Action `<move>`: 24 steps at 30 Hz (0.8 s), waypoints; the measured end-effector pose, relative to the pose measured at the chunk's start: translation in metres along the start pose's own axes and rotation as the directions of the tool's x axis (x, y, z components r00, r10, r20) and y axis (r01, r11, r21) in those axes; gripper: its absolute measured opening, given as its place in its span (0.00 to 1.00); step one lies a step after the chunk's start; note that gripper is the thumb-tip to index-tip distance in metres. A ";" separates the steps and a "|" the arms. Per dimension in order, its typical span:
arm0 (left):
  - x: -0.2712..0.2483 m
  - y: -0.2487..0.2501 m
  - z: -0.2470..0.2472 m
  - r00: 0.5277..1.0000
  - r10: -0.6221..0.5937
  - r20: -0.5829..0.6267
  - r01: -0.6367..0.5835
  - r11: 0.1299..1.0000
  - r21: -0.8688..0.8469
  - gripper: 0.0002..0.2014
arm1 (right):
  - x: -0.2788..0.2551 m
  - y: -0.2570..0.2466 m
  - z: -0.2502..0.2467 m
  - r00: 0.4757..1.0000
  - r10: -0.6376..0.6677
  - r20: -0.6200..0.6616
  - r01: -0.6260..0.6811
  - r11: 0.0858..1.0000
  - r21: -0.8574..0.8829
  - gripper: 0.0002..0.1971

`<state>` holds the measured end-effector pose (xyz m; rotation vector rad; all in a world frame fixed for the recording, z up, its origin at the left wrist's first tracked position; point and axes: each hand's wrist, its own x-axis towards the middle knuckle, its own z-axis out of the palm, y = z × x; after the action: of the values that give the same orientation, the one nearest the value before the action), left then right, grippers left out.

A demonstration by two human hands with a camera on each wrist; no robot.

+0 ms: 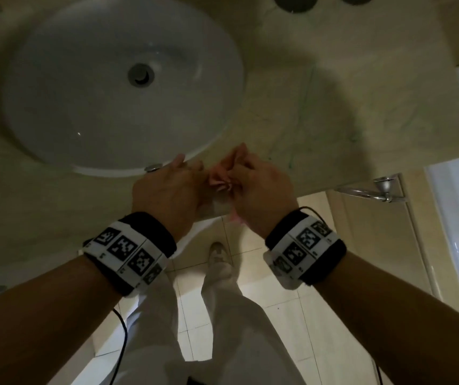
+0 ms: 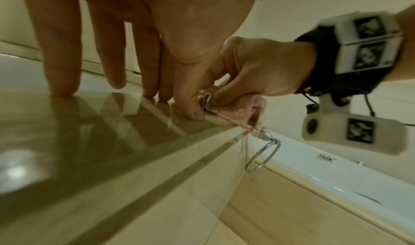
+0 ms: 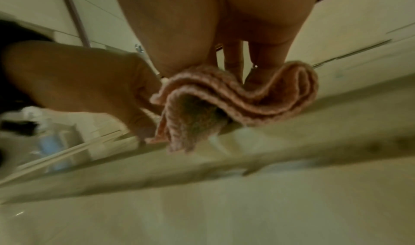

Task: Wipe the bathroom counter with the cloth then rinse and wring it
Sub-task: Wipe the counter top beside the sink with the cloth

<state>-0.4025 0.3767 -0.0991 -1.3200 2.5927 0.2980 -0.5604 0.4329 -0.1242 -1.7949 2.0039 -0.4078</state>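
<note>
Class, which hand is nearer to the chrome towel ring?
Right. The right hand, gripping the cloth, is closer to the towel ring; the left hand lies beyond it, by the sink.

Dim light, soft shadows on the counter point(image 1: 334, 93), blurred wrist views.

Head view downward, wrist views low, close — sharing counter point(image 2: 67, 142)

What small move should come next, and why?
Probably sweep the bunched pink knitted cloth rightward: the right hand grips it at the front edge of the beige marble counter, the left hand touches it, and green streaks lie to its right.
</note>
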 end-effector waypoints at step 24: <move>0.130 0.048 -0.025 0.960 0.265 0.092 -0.253 0.960 -0.123 0.53 | 0.083 0.101 -0.091 0.945 0.304 -0.118 -0.311 0.950 -0.039 0.13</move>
<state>-0.5183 0.2972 -0.1075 -0.9618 2.6895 0.5471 -0.6992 0.3583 -0.1026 -1.4813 2.3470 -0.3609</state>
